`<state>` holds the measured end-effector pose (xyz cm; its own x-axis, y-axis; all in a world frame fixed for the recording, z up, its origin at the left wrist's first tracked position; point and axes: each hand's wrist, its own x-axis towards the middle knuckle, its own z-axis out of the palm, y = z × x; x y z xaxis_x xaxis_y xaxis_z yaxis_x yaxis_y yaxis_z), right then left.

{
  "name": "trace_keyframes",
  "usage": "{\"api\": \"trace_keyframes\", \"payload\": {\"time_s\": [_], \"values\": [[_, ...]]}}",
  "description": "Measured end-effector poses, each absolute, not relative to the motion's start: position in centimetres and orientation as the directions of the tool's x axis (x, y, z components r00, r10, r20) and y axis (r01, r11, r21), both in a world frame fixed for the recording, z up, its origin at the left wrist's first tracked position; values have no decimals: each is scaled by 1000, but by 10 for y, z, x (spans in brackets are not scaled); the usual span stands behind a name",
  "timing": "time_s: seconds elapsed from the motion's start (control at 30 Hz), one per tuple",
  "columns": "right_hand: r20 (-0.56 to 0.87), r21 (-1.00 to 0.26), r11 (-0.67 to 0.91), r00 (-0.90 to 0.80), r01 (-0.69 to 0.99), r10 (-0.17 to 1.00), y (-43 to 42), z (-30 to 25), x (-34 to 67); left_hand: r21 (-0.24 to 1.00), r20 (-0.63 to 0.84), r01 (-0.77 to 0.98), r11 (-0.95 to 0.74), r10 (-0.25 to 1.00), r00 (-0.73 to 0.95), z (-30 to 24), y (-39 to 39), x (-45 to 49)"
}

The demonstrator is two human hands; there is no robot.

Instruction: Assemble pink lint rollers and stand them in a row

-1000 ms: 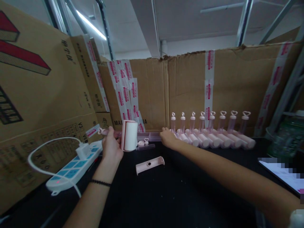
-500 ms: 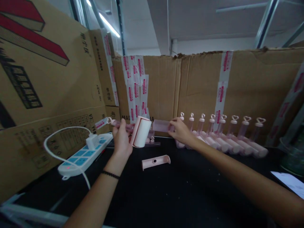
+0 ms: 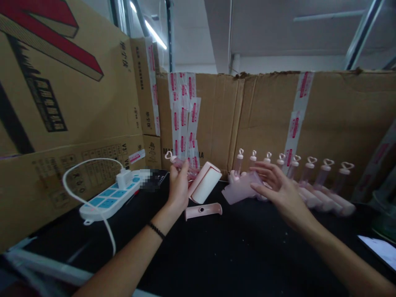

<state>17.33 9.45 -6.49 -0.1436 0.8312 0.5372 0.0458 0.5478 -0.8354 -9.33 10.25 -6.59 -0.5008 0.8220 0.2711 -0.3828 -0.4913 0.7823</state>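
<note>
My left hand (image 3: 178,185) is closed around the clear pink handle of a lint roller (image 3: 206,185). Its white sticky roll points right and down, and a pink heart-shaped loop tops the handle. In my right hand (image 3: 274,183) is a translucent pink lint roller cover (image 3: 241,188), gripped at its right end between thumb and fingers and tilted above the table. Just below the roll, a pink half-shell (image 3: 203,210) with a dark round hole lies on the black table (image 3: 235,255), touched by neither hand.
Several covered lint rollers (image 3: 329,198) stand in a row at the back right, heart loops upward. At left lies a white power strip (image 3: 111,198) with a plugged-in charger and cable (image 3: 66,181). Cardboard walls (image 3: 216,111) close off the back and left. A white paper (image 3: 377,249) is at far right.
My left hand has brought the lint roller to the right and slightly down, over the half-shell. My right hand has moved right and lower, and the cover in it is now tilted. The view shifted slightly.
</note>
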Motion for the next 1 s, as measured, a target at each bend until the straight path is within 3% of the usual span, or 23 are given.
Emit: {"api": "trace_keyframes", "payload": {"time_s": [0.3, 1.0], "values": [[357, -932, 319, -279, -173, 892, 81, -85, 162, 778, 274, -490, -392, 915, -297, -63, 86, -60], [371, -920, 315, -263, -234, 890, 76, -93, 157, 862, 283, -399, -311, 950, -129, -78, 77, -37]]}}
